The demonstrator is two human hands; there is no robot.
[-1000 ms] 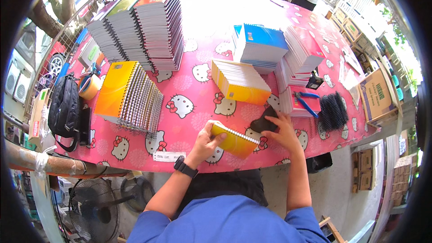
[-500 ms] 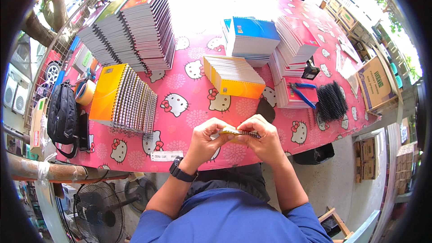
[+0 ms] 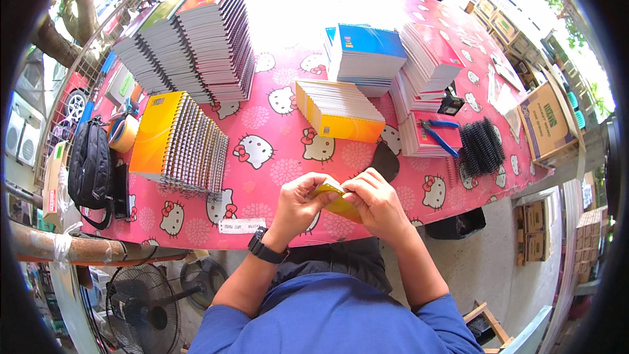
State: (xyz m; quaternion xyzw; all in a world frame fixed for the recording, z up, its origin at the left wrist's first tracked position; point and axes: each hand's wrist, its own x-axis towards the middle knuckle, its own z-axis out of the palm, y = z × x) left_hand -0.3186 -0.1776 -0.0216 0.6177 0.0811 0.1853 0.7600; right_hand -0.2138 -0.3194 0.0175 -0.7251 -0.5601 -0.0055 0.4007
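Observation:
A yellow-covered notebook (image 3: 343,207) is held just above the table's near edge, tilted so that its cover faces me. My left hand (image 3: 304,200) pinches its left end between thumb and fingers. At the other end, my right hand (image 3: 373,198) has its thumb and fingertips closed on the notebook's upper edge. The fingers hide most of that edge, and any coil there cannot be made out. Beyond the hands lies a stack of yellow books (image 3: 341,113) without visible coils. To the left stands a pile of coil-bound yellow notebooks (image 3: 171,141).
On the pink patterned table (image 3: 275,177) stand tall coil-bound stacks (image 3: 209,39), blue-covered books (image 3: 370,59) and pink-covered books (image 3: 429,59). Blue-handled pliers (image 3: 440,136) rest beside black coils (image 3: 483,146). A black bag (image 3: 92,164) and tape roll (image 3: 123,134) sit at the left.
The notebook has tipped, and more of its yellow cover shows between my hands. My right hand has shifted slightly, its fingertips now on the upper edge; the coil seen there before is hidden.

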